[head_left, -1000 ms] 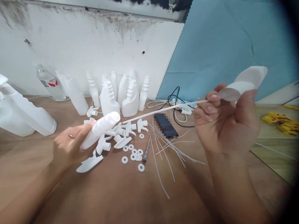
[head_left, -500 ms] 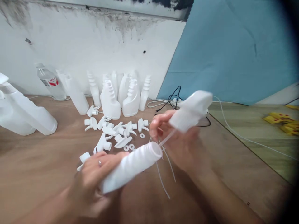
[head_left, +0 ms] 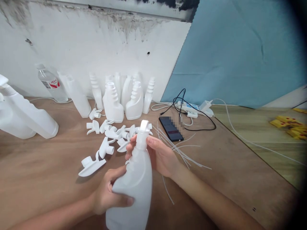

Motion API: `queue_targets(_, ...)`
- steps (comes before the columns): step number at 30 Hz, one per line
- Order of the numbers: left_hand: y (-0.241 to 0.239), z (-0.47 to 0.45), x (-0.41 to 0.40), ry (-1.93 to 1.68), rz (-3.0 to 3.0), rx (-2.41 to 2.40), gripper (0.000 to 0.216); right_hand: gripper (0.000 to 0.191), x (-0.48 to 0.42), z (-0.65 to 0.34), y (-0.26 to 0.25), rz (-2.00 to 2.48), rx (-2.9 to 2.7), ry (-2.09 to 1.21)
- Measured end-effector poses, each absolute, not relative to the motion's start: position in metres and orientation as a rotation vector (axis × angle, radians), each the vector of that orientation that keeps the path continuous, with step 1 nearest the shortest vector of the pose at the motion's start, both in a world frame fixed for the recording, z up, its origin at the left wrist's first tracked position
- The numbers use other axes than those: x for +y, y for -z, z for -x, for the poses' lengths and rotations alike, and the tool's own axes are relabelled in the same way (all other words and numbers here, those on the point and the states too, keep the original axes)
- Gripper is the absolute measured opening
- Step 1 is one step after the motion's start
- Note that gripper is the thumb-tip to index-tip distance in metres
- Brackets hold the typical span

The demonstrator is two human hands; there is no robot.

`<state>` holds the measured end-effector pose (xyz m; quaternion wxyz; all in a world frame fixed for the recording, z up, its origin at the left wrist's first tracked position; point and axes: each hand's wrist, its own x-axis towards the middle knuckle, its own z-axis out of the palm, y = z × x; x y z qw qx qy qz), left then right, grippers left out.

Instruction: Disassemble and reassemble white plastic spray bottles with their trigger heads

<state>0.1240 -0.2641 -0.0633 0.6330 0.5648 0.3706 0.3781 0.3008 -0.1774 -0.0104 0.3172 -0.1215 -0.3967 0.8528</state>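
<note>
A white plastic spray bottle (head_left: 134,185) stands upright low in the middle of the view, over the wooden table (head_left: 48,179). My left hand (head_left: 107,191) is wrapped round its body. My right hand (head_left: 155,155) is closed round the bottle's neck, where a white trigger spray head (head_left: 143,131) sits on top. The thin dip tube of the head is hidden inside the bottle.
Loose white trigger heads (head_left: 107,137) and thin white tubes (head_left: 179,150) lie beyond the hands. Several headless white bottles (head_left: 124,95) stand by the wall, two larger ones (head_left: 26,115) at left, a water bottle (head_left: 51,84), a phone (head_left: 170,128) and a power strip with cables (head_left: 192,108).
The right hand brought the trigger head with its tube down into the bottle's mouth. The left hand turned the bottle from slanted to upright, and the head now sits on the neck.
</note>
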Motion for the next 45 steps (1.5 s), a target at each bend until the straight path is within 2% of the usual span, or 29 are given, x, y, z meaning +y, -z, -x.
queue_targets(5,0.063,-0.124,-0.265,-0.855,-1.231,0.862,0.033,0.024,-0.179,-0.298,0.017,0.456,-1.059,-2.195)
queue_targets(9,0.063,-0.126,-0.268,-0.84,-1.178,0.85,0.029,0.023,-0.187,-0.292,0.028,0.457,-0.859,-2.301)
queue_targets(13,0.064,-0.125,-0.269,-0.863,-1.222,0.86,0.03,0.028,-0.194,-0.288,0.031,0.346,-0.675,-2.369)
queue_targets(17,0.063,-0.124,-0.268,-0.851,-1.226,0.877,0.032,0.036,-0.194,-0.288,0.028,0.303,-0.718,-2.358)
queue_targets(23,0.068,-0.126,-0.27,-0.866,-1.229,0.883,0.034,0.019,-0.194,-0.289,0.021,0.547,-0.951,-2.213)
queue_targets(26,0.072,-0.126,-0.269,-0.895,-1.233,0.854,0.035,0.017,-0.197,-0.288,0.016,0.486,-0.932,-2.19)
queue_targets(33,0.064,-0.124,-0.267,-0.827,-1.174,0.902,0.037,0.034,-0.193,-0.288,0.013,0.396,-0.95,-2.224)
queue_targets(39,0.062,-0.125,-0.267,-0.827,-1.164,0.896,0.032,0.033,-0.192,-0.289,0.022,0.493,-0.913,-2.153)
queue_targets(45,0.061,-0.125,-0.267,-0.825,-1.128,0.889,0.035,0.039,-0.194,-0.287,0.026,0.51,-0.87,-2.13)
